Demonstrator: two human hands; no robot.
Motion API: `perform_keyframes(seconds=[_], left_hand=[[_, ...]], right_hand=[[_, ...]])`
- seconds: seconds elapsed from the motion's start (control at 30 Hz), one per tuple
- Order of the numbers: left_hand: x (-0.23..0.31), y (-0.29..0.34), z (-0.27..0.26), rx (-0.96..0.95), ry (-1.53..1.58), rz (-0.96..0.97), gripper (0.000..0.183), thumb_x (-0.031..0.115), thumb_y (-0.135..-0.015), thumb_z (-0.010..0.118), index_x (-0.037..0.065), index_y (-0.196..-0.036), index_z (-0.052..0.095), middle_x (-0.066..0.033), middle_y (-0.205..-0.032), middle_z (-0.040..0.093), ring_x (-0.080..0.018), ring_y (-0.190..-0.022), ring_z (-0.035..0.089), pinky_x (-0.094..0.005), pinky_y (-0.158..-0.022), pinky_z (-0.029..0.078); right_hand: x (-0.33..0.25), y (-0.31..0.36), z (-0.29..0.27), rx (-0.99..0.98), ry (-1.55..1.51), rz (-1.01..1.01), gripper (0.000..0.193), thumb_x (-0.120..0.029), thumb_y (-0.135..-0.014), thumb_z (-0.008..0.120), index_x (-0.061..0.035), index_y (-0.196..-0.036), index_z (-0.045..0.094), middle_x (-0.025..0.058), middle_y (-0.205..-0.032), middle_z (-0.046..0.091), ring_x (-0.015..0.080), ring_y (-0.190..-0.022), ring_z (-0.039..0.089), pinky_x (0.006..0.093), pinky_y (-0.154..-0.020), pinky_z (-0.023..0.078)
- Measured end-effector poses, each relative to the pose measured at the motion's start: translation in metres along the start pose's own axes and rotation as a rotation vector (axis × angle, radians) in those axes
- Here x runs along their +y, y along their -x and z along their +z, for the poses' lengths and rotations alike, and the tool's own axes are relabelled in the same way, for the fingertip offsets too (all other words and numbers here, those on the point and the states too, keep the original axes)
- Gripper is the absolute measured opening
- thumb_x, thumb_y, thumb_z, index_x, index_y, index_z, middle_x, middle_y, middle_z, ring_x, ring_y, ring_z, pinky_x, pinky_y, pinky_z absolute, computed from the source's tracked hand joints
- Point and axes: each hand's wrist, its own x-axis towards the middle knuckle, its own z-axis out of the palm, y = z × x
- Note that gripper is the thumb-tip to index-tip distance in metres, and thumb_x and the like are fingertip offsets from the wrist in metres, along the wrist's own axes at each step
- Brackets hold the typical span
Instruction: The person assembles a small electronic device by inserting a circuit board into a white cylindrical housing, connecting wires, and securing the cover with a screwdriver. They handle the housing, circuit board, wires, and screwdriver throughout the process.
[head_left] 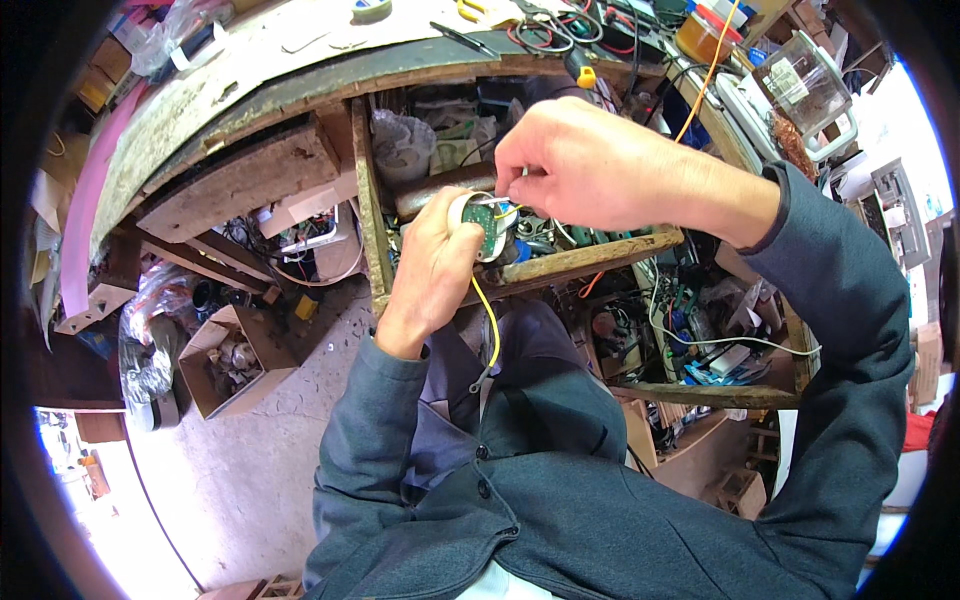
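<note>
We have a small white case [491, 256] with a green circuit board [483, 222] in it up in front of our body, over the near edge of an open wooden drawer [590, 259]. Our left hand [435, 262] grips the case from its left side, with the thumb across the face of the board. Our right hand [580, 165] comes in from the right, thumb and forefinger pinched on a thin pale piece [491, 200] that reaches across the top of the board; it is too small for us to name. A yellow wire [491, 320] hangs below the case and curves down over our lap, and a short yellow stretch shows at the board's right side too.

Beyond our hands, the drawer holds a clear plastic bag [402, 142] and a jumble of small parts. Farther out we see the worn workbench [200, 140], with a black pen-like tool [463, 39] near its edge and a tub of orange stuff [706, 37] at the far right. An open cardboard box [278, 342] stands on the floor [270, 460] to our left.
</note>
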Motion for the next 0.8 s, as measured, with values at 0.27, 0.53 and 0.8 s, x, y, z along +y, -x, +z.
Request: perform_keyframes(seconds=[0.27, 0.53, 0.8], left_hand=[[0.002, -0.004, -0.003, 0.081, 0.211, -0.126, 0.038, 0.015, -0.093, 0.054, -0.004, -0.123, 0.066, -0.0153, -0.116, 0.069, -0.0237, -0.107, 0.065, -0.0352, -0.097, 0.051], [-0.012, -0.009, -0.005, 0.106, 0.508, -0.171, 0.048, 0.030, -0.105, 0.053, 0.007, -0.146, 0.058, -0.0009, -0.120, 0.067, -0.0085, -0.090, 0.059, -0.0238, -0.070, 0.047], [-0.010, -0.007, -0.008, 0.086, 0.642, -0.114, 0.056, 0.035, -0.108, 0.051, 0.004, -0.155, 0.051, -0.0041, -0.124, 0.069, -0.0107, -0.094, 0.064, -0.0259, -0.075, 0.051]], right_hand=[[0.009, -0.001, 0.007, 0.103, -0.098, -0.092, 0.017, -0.007, -0.095, 0.065, 0.0027, -0.106, 0.074, 0.0114, -0.077, 0.074, 0.0219, -0.067, 0.071, 0.0351, -0.066, 0.056], [0.079, 0.045, 0.026, 0.290, -0.201, 0.191, 0.022, -0.019, -0.099, 0.072, 0.0012, -0.108, 0.074, 0.0098, -0.082, 0.076, 0.0145, -0.072, 0.070, 0.0342, -0.067, 0.056], [0.114, 0.036, 0.094, 0.411, 0.322, 0.190, 0.015, -0.015, -0.094, 0.072, -0.0056, -0.106, 0.070, 0.0178, -0.088, 0.071, 0.0415, -0.089, 0.071, 0.0527, -0.079, 0.056]])
